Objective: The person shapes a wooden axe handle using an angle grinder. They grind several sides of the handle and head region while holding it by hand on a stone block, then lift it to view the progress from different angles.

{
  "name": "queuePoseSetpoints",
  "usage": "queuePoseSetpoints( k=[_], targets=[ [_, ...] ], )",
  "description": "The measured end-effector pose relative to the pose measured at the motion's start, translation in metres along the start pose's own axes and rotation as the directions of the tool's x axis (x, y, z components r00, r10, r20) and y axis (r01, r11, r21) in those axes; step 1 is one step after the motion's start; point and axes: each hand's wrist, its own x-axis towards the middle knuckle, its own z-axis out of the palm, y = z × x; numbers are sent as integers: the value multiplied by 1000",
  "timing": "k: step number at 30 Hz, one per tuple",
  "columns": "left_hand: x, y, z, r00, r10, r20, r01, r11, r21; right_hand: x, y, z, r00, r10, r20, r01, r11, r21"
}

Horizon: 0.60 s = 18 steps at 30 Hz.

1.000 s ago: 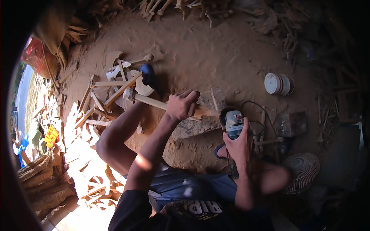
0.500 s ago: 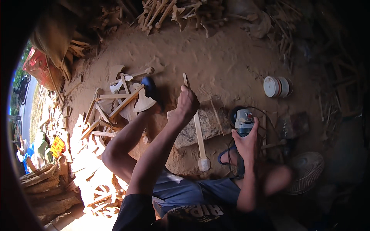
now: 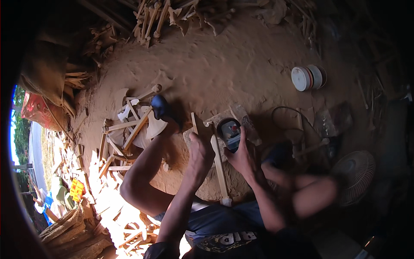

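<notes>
My right hand [image 3: 244,157] is wrapped round an angle grinder [image 3: 233,140] with a grey body, a red button and a dark round disc end. Close to its left, my left hand [image 3: 202,152] is closed on a pale wooden stick [image 3: 194,122], whose tip juts out beyond the fist. A squared wooden bar [image 3: 220,170] runs from beside that fist toward my lap, ending in a whitish block [image 3: 227,201]. The fist hides whether stick and bar are one piece. Beneath both hands lies a worn slab [image 3: 225,115] on the sandy ground.
Wooden pieces, some axe-shaped [image 3: 155,126], are heaped by my left foot [image 3: 159,107]. A white bucket [image 3: 300,78] lies farther right. A black cable [image 3: 276,110] loops near a round fan grille [image 3: 356,178]. Sacks [image 3: 64,228] and sunlit scraps sit at the left.
My right hand has brought the grinder leftward, from beside my right foot to over the slab. My left fist has come nearer my body with the wooden stick.
</notes>
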Motion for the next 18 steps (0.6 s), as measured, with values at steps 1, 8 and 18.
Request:
queuePoseSetpoints(
  k=[1,8,18],
  targets=[
    [0,1,1,997,-76,15,77,997,-24,0,0,1,1000,5,2,-5,1000,2],
    [-6,-6,8,999,-55,-1,55,998,15,6,-25,-14,981,126,147,-118,991,-59],
    [4,18,0,941,-312,130,315,949,-7,16,-10,7,999,-35,17,37,991,-129]
  ],
)
